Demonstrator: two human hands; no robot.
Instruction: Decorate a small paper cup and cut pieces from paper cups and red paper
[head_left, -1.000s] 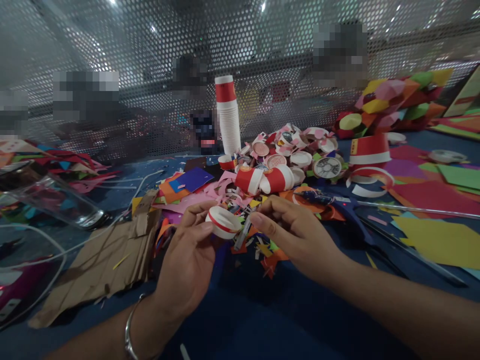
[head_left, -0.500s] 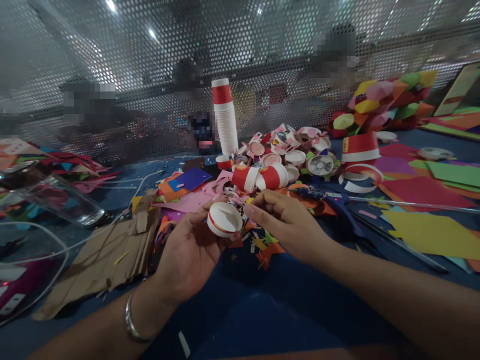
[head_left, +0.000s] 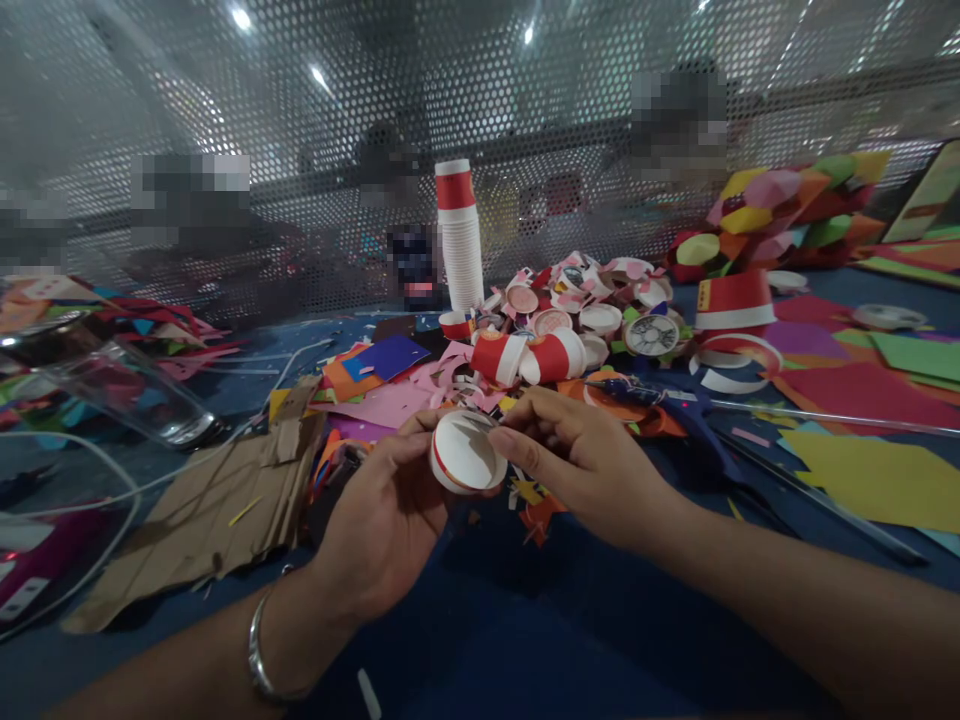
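My left hand (head_left: 382, 525) is closed around the side of a cut-down paper cup (head_left: 463, 462), a shallow white piece with a red and gold band. Its open side tilts up toward me and slightly right. At its right rim, the thumb of my right hand (head_left: 581, 465) overlaps the edge with the fingers curled behind, pinching it. What those fingertips do behind the rim is partly hidden. Just beyond my hands lie two red and white paper cups (head_left: 551, 355) on their sides.
A tall stack of paper cups (head_left: 463, 255) stands behind a heap of cut cup bases (head_left: 551, 322). Left are a cardboard piece (head_left: 202, 520) and a glass tumbler (head_left: 142, 395). A blue glue gun (head_left: 697, 425) and yellow paper (head_left: 870, 475) lie right. A perforated screen (head_left: 315, 230) rises behind.
The cut-down cup has shifted slightly right and tilted more toward my right hand. The right thumb has come onto its rim. The whole view has moved a little.
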